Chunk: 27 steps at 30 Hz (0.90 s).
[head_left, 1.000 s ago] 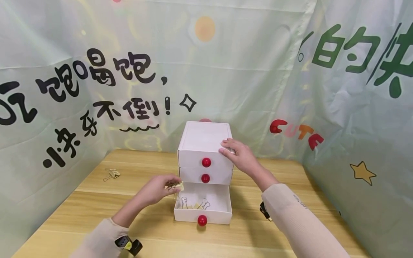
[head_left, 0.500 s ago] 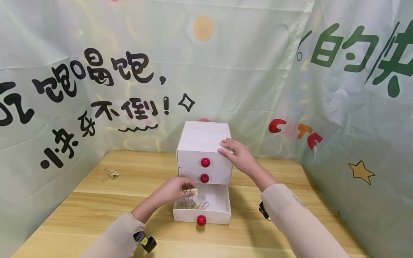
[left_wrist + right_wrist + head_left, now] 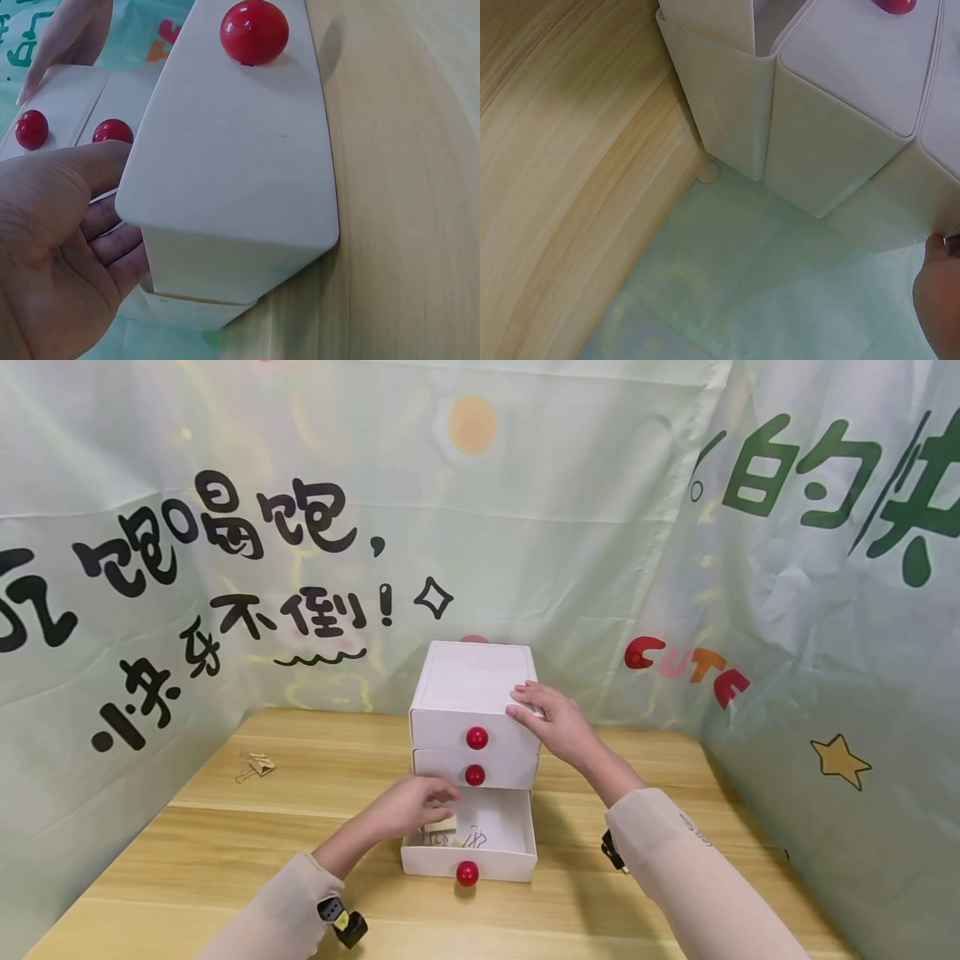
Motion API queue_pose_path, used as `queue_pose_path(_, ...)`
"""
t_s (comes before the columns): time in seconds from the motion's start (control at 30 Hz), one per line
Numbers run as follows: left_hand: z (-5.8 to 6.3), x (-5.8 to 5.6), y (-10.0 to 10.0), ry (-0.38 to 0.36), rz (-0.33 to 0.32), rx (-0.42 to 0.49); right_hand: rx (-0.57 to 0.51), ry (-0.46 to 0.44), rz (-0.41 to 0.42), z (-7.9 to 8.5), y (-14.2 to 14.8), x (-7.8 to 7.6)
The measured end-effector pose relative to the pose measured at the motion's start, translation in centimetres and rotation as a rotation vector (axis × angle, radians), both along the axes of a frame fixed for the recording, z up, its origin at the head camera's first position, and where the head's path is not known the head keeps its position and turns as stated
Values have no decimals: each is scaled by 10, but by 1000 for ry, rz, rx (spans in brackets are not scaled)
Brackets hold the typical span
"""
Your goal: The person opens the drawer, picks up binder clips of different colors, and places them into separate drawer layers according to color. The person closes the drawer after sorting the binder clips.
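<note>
A white three-drawer box (image 3: 472, 681) has its bottom drawer (image 3: 498, 862) pulled out. Inside that drawer lie several binder clips (image 3: 474, 837), pale gold with wire handles. Just below the fingers of my left hand (image 3: 401, 806) is a gold binder clip (image 3: 441, 827); the hand hovers over the drawer's left side, fingers loosely bent and apart from the clip. In the left wrist view, the drawer wall hides the fingertips. My right hand (image 3: 558, 722) rests on the box's top right front edge, fingers extended over the top.
Another gold binder clip (image 3: 259, 764) lies on the wooden table (image 3: 330, 743) at the far left. Each drawer front bears a red ball knob (image 3: 467, 873). Printed cloth (image 3: 525, 527) hangs behind the table and along its sides.
My left hand has moved right over the bottom drawer and let go of the binder clip, which now lies in it. My right hand has stayed on the box.
</note>
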<state>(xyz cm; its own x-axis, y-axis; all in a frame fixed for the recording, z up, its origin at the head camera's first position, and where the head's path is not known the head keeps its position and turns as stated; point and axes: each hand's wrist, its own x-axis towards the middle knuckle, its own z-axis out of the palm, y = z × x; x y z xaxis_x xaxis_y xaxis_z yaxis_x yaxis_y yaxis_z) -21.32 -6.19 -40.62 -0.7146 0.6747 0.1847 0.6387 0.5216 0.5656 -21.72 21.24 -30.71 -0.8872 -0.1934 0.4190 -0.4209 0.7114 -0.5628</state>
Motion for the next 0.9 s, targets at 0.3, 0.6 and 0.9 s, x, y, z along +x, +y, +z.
queue_pose_path(0.3,-1,-1,-23,-14,78,63,-4,-1,3,0,-1,0)
queue_pose_path(0.6,-2,-9,-56,33,167,130,-3,5,3,-1,0,0)
queue_pose_path(0.9,-10,-17,-94,84,307,114,3,-2,1,0,0,1)
